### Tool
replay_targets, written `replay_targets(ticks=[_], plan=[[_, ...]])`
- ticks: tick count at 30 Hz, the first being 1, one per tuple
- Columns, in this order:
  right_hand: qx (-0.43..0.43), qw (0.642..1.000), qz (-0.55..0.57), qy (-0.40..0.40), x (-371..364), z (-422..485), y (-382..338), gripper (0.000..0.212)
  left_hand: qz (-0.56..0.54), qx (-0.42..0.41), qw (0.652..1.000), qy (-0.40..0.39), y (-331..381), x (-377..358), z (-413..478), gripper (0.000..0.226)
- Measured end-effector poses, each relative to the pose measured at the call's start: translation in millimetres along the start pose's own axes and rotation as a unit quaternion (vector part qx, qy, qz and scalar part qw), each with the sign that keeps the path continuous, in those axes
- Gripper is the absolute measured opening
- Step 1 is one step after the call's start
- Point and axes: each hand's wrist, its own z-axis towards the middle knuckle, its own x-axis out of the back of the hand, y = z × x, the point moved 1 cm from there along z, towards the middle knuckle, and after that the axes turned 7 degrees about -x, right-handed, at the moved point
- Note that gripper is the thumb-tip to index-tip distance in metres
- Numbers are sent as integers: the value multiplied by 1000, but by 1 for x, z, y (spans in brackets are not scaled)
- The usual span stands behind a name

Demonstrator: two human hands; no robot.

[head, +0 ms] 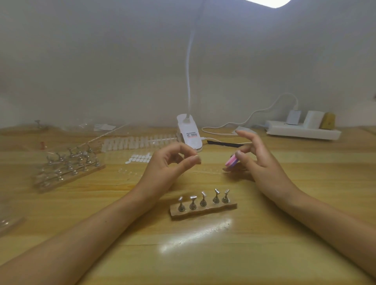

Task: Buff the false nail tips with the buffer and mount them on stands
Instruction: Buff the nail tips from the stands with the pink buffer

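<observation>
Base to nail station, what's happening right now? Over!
Right hand pinches buffer. Left hand pinching; whether a tip sits in its fingers, too small to tell. Stand in front, five pegs bare, nothing blocking it. Over.

Single head-worn wide-angle view, facing forward and down over the wooden table [203,254] toward the pale wall [101,61]. Close range: forearms enter from the lower corners, left hand [168,164] and right hand [256,160] mid-frame. Lamp head [268,2] cut by top edge. Frame edges bend.
</observation>
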Motion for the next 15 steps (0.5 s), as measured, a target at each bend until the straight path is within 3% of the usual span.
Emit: replay_targets(ticks=[5, 10, 15], plan=[[40, 993, -107, 4, 20, 9, -5, 24, -22, 5, 1000, -11, 2, 0, 0, 17], [-50, 990, -72, -106, 41, 15, -1, 10, -33, 19, 999, -18, 3, 0, -1, 21], [-24, 975, -71, -210, 54, 20, -2, 17, -40, 24, 999, -15, 5, -1, -1, 20]])
